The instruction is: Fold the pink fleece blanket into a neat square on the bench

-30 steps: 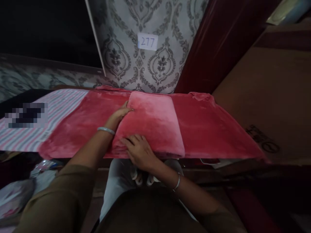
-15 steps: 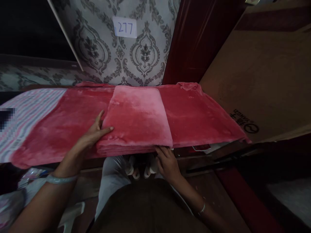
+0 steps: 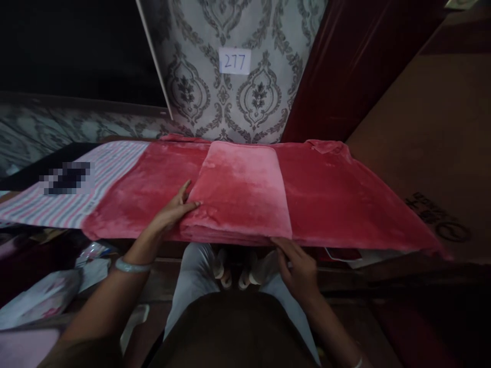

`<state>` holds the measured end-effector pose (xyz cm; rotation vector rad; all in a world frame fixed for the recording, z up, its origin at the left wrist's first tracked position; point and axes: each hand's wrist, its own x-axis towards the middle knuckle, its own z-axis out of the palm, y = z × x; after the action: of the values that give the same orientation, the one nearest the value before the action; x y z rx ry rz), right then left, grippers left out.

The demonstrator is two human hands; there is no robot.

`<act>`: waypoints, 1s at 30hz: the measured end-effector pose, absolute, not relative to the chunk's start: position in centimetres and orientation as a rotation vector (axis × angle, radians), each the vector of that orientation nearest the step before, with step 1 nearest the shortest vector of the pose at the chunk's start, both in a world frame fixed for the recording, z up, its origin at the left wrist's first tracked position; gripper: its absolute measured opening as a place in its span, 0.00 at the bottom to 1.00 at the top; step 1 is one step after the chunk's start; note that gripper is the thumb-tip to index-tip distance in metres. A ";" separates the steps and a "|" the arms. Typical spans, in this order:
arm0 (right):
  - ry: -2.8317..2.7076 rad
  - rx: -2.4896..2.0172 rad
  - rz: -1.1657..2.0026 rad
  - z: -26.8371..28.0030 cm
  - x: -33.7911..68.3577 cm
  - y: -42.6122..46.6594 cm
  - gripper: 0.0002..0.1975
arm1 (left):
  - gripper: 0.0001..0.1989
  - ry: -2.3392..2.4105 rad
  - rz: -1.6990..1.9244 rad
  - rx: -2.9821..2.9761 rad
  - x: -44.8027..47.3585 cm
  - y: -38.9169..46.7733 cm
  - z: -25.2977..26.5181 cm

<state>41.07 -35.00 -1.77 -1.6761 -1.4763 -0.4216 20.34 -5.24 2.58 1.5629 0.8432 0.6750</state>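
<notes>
Head view: my left hand [image 3: 174, 209] is spread at the left edge of the folded pink-red cloth [image 3: 241, 189], thumb over its top. My right hand [image 3: 299, 267] is at the near right corner; I cannot tell whether its fingers pinch the layers. The folded cloth lies on a red cover [image 3: 333, 199], right of a striped cloth [image 3: 117, 162].
</notes>
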 end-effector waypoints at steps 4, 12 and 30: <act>-1.536 -1.568 -0.427 2.7 42.2 -30.8 0.15 | 0.60 0.899 0.616 1.681 20.1 -6.3 3.4; -2.120 -1.675 -0.068 4.9 41.0 -20.3 0.33 | 0.55 0.916 0.659 1.906 18.0 -7.1 1.3; -2.303 -1.445 0.296 3.6 37.9 -19.4 0.34 | 0.34 1.017 0.170 2.838 38.3 3.8 7.1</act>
<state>37.93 -19.44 3.60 -1.4448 -2.3025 0.2959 38.27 3.83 7.14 2.8379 1.0165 0.1703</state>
